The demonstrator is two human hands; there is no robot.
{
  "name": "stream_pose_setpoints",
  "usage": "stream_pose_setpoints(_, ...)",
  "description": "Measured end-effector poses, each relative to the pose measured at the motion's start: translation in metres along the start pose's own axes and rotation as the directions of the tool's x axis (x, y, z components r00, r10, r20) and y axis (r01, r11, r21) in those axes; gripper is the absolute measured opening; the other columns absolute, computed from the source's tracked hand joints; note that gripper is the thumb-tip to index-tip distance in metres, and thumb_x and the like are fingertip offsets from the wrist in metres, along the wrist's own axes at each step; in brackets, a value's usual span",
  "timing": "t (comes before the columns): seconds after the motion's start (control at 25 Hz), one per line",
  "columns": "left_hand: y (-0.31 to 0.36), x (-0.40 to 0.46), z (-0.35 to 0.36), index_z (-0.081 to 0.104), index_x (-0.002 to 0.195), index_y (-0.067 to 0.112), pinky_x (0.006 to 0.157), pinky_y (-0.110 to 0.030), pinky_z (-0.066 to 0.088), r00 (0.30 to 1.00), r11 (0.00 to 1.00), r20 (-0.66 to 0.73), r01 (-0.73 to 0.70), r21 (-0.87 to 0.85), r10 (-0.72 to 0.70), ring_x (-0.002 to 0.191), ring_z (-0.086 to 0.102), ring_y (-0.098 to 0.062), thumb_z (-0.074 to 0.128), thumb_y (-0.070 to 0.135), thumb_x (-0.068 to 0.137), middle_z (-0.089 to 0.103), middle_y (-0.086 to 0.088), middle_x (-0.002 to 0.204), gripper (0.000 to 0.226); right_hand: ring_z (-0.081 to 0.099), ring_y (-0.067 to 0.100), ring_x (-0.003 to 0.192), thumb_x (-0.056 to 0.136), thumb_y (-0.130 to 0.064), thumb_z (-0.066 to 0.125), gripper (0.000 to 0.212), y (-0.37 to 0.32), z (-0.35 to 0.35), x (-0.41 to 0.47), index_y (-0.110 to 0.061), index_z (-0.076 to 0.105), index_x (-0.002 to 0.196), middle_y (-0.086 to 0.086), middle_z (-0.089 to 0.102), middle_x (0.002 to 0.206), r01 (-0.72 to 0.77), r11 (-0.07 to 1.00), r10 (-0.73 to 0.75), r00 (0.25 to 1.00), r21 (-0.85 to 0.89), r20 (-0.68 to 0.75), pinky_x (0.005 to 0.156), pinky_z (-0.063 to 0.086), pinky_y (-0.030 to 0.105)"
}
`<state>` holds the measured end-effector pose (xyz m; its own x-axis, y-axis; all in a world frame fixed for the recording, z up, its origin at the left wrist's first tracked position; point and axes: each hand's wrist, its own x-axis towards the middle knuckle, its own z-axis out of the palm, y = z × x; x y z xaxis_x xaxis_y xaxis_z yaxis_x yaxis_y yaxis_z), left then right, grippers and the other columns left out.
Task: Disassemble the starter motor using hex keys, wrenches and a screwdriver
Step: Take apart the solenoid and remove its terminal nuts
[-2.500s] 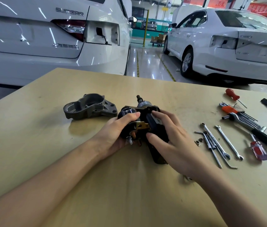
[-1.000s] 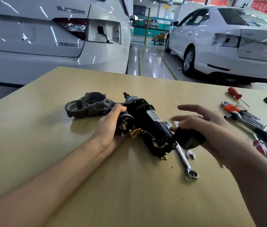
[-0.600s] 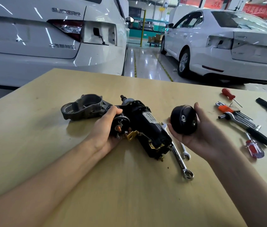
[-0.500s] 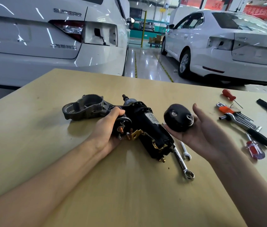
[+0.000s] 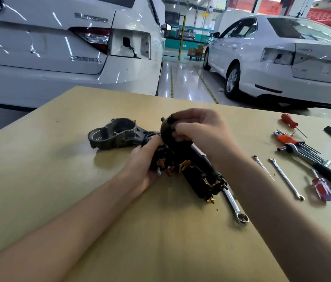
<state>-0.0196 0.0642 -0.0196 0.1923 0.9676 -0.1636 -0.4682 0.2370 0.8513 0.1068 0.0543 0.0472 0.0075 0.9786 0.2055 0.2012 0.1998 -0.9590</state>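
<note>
The black starter motor [image 5: 199, 171] lies at a slant in the middle of the wooden table [image 5: 38, 180], its near end open with brass parts showing. My left hand [image 5: 142, 161] grips its solenoid end, where copper terminals stick out. My right hand [image 5: 199, 129] holds the round black end cap [image 5: 167, 132] above the motor's far end, fingers curled over it. The grey cast-metal nose housing [image 5: 116, 135] rests detached just left of the motor.
A combination wrench [image 5: 234, 206] lies beside the motor's near end. Two slim wrenches [image 5: 286, 179], a hex key set with orange holder [image 5: 298, 145], a ratchet handle, and red screwdrivers [image 5: 322, 189] spread along the right. White cars stand beyond the table's far edge.
My right hand pulled the black end cap off the motor's near end, turned it over, then carried it left to above the motor's far end. My left hand kept its grip.
</note>
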Motion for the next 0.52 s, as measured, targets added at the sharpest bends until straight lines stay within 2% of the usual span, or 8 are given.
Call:
stream_pose_setpoints(0.08,-0.001,0.001,0.0,0.062,0.114,0.004,0.083,-0.046,0.041,1.0,1.0,-0.001,-0.002,-0.005,0.002,0.098,0.058,-0.033,0.061,0.021,0.088,0.062,-0.022,0.11,0.031,0.059,0.005,0.046,0.075,0.004,0.054,0.025,-0.005,0.006,0.009,-0.017,0.068,0.071,-0.004,0.066,0.053,0.013,0.978,-0.015,1.0,-0.207,-0.009,0.048,0.049,0.02)
stream_pose_setpoints(0.16,-0.001,0.002,-0.002,0.059,0.119,-0.002,0.086,-0.05,0.039,1.0,1.0,-0.017,-0.001,0.02,0.001,0.103,0.059,-0.038,0.062,0.021,0.088,0.061,-0.027,0.117,0.039,0.054,0.003,0.039,0.076,-0.005,0.053,0.019,-0.007,0.006,0.015,-0.013,0.067,0.066,-0.005,0.06,0.045,0.027,0.956,-0.024,1.0,-0.291,0.014,0.04,0.042,0.018)
stream_pose_setpoints(0.2,-0.002,0.003,-0.003,0.058,0.119,-0.003,0.089,-0.051,0.04,1.0,1.0,-0.017,0.002,0.019,-0.002,0.107,0.06,-0.04,0.063,0.022,0.088,0.061,-0.027,0.12,0.04,0.054,0.004,0.04,0.075,-0.017,0.056,0.016,-0.008,0.006,0.015,-0.012,0.067,0.064,-0.004,0.06,0.046,0.055,0.943,-0.047,0.998,-0.329,0.034,0.041,0.042,0.02)
stream_pose_setpoints(0.28,-0.002,0.004,-0.005,0.061,0.115,-0.001,0.091,-0.047,0.042,1.0,1.0,-0.018,0.006,0.011,-0.005,0.106,0.063,-0.036,0.064,0.024,0.088,0.064,-0.026,0.118,0.037,0.059,0.005,0.051,0.068,-0.041,0.066,0.028,-0.005,0.008,0.013,-0.014,0.068,0.066,-0.004,0.065,0.056,0.12,0.88,-0.103,0.993,-0.459,0.064,0.049,0.048,0.025)
stream_pose_setpoints(0.36,-0.003,0.003,-0.006,0.064,0.111,0.0,0.089,-0.045,0.046,1.0,1.0,-0.011,0.007,0.0,-0.007,0.103,0.065,-0.033,0.065,0.025,0.087,0.068,-0.022,0.11,0.034,0.061,0.001,0.057,0.067,-0.037,0.076,0.021,-0.003,0.014,0.009,-0.017,0.07,0.069,-0.008,0.065,0.06,0.224,0.783,-0.218,0.973,-0.581,0.081,0.054,0.049,0.022)
stream_pose_setpoints(0.4,-0.002,0.003,-0.006,0.065,0.105,0.0,0.083,-0.043,0.046,1.0,1.0,0.001,0.0,0.016,0.0,0.096,0.065,-0.033,0.065,0.024,0.085,0.068,-0.022,0.104,0.031,0.059,-0.002,0.055,0.07,-0.028,0.078,0.012,-0.006,0.018,0.008,-0.019,0.07,0.069,-0.012,0.064,0.058,0.269,0.753,-0.29,0.955,-0.601,0.063,0.054,0.047,0.02)
stream_pose_setpoints(0.44,-0.002,0.003,-0.004,0.065,0.097,0.002,0.072,-0.039,0.045,1.0,0.999,-0.002,-0.007,0.039,0.007,0.086,0.063,-0.031,0.066,0.023,0.082,0.066,-0.02,0.095,0.026,0.058,-0.004,0.052,0.072,-0.021,0.078,0.009,-0.012,0.023,0.009,-0.022,0.07,0.068,-0.016,0.061,0.056,0.306,0.77,-0.35,0.936,-0.56,0.03,0.055,0.048,0.018)
stream_pose_setpoints(0.52,-0.004,0.004,-0.002,0.062,0.093,0.007,0.057,-0.031,0.036,0.999,0.998,-0.01,-0.031,0.062,0.032,0.076,0.057,-0.027,0.067,0.025,0.077,0.061,-0.015,0.088,0.025,0.057,-0.003,0.052,0.076,-0.011,0.076,0.018,-0.027,0.039,0.013,-0.024,0.068,0.067,-0.015,0.062,0.056,0.355,0.888,-0.358,0.933,-0.293,0.045,0.059,0.05,0.02)
